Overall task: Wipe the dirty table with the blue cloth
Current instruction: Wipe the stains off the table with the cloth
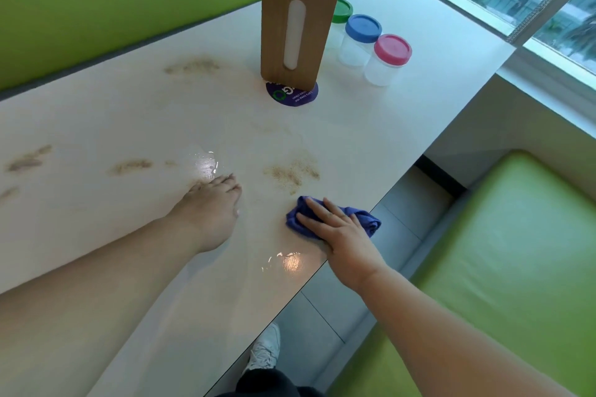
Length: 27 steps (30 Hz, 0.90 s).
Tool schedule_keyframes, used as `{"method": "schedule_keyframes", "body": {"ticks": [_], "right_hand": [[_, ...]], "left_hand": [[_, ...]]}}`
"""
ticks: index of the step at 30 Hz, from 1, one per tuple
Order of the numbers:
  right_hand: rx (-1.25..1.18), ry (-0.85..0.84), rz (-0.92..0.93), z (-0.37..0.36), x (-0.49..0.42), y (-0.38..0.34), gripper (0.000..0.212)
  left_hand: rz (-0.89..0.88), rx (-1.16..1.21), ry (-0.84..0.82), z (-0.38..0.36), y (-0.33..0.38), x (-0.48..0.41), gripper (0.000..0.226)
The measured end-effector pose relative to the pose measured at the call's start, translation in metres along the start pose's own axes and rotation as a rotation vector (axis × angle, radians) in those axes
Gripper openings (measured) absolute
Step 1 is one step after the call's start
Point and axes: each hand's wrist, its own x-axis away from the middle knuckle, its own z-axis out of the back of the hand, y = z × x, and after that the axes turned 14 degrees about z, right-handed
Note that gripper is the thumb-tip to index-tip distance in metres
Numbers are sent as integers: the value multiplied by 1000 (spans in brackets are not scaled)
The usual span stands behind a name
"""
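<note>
The white table [135, 113] carries several brown dirt smears: one [292, 172] just beyond the cloth, one [192, 66] at the back, others [29, 159] at the left. A crumpled blue cloth [298, 219] lies near the table's right edge. My right hand [338, 232] presses flat on top of it, fingers spread. My left hand [213, 206] rests palm down on the bare table to the left of the cloth, holding nothing. A wet patch [204, 163] glistens beside its fingertips.
A wooden tissue box [298, 19] stands upright on a round purple sticker [292, 94]. Three clear jars stand behind it, with a green lid [343, 10], a blue lid [363, 28] and a pink lid [392, 49]. A green bench [503, 235] lies right of the table.
</note>
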Motion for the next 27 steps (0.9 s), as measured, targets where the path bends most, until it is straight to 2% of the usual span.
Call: {"method": "schedule_keyframes", "body": {"ticks": [3, 6, 12, 17, 21, 24, 27], "right_hand": [[-3, 124, -148, 12, -27, 23, 56], [33, 109, -256, 15, -63, 26, 63], [70, 25, -143, 9, -61, 21, 67], [90, -22, -299, 35, -79, 42, 74], [87, -64, -217, 34, -93, 31, 73], [88, -10, -150, 27, -65, 36, 72], [120, 31, -222, 33, -68, 51, 71]], "left_hand": [[-17, 6, 37, 1, -1, -3, 46], [-25, 36, 102, 5, -2, -7, 41], [13, -50, 23, 6, -2, -9, 50], [23, -74, -1, 2, 0, -9, 53], [30, -51, 2, -1, 1, -8, 53], [28, -51, -5, 0, -2, -9, 52], [20, -57, -13, 5, -2, -9, 50]]}}
